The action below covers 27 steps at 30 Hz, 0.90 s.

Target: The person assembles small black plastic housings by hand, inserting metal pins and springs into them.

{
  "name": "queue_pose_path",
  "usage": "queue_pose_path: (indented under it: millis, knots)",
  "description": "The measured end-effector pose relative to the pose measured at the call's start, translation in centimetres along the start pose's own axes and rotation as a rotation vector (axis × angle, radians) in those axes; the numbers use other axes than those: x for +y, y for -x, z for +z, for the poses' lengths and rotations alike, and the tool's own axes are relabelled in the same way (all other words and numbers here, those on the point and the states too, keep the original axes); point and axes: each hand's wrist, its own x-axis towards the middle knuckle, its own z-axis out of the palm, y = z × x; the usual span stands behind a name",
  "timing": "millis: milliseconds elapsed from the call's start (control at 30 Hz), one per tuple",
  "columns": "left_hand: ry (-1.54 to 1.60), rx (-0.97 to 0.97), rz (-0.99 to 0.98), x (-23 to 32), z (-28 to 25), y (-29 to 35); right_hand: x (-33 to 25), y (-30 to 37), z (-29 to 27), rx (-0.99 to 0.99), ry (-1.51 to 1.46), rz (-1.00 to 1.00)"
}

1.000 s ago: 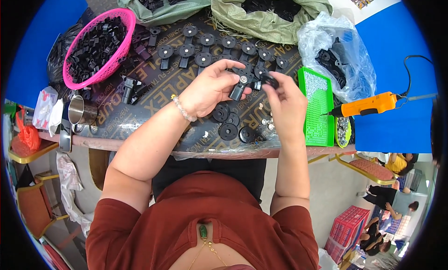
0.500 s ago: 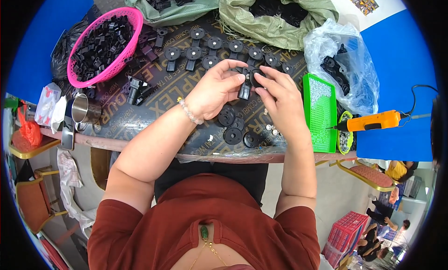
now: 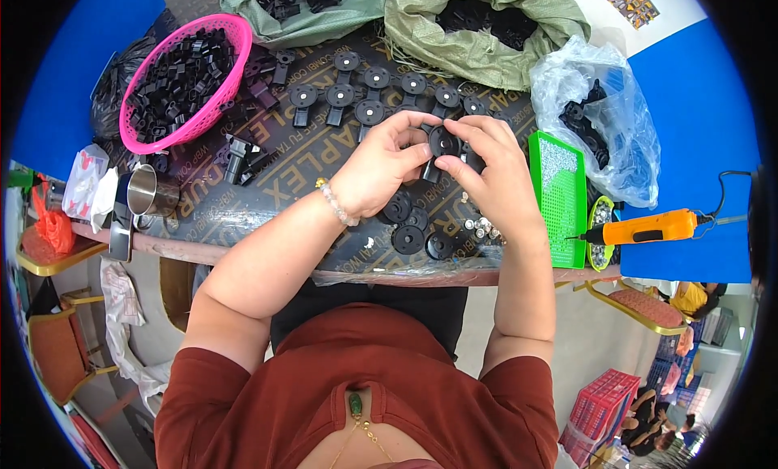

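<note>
Over the middle of the table, my left hand (image 3: 382, 163) and my right hand (image 3: 492, 163) close their fingertips round a black plastic part. A black disc (image 3: 443, 142) now sits on top of it, and the stem of the part (image 3: 431, 172) shows beneath. Fingers hide its edges. Just beyond, several similar black parts with round heads and pale centres (image 3: 338, 95) lie in rows. Loose black discs (image 3: 408, 239) are clustered near the table edge, below my hands. Beside my right wrist lie small shiny metal pieces (image 3: 481, 228).
A pink basket (image 3: 243, 62) of black parts stands left, near a metal cup (image 3: 152, 192). Two green sacks (image 3: 559, 23) line the back. At right are a green tray (image 3: 557, 137) of small pieces, a clear plastic bag (image 3: 636, 157) and an orange electric screwdriver (image 3: 658, 227).
The black disc in my right fingers has moved left onto the stemmed part, which was beside it before. Both hands have drawn together around it.
</note>
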Motion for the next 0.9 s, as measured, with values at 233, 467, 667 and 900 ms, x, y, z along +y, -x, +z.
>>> queue_pose_path:
  millis: [233,467,667,900]
  knots:
    - [0.075,0.036,0.039,1.2,1.5,0.8,2.5,0.7,-4.0,0.035,-0.067,0.17]
    - [0.017,0.106,0.123,1.6,1.1,0.6,9.6,4.5,-6.1,-0.061,0.345,0.276]
    - [-0.009,0.137,0.143,1.6,0.9,0.3,11.8,5.1,-4.8,-0.175,0.343,0.334]
    - [-0.039,0.15,0.152,1.4,0.6,0.2,14.1,4.4,-3.8,-0.209,0.351,0.277]
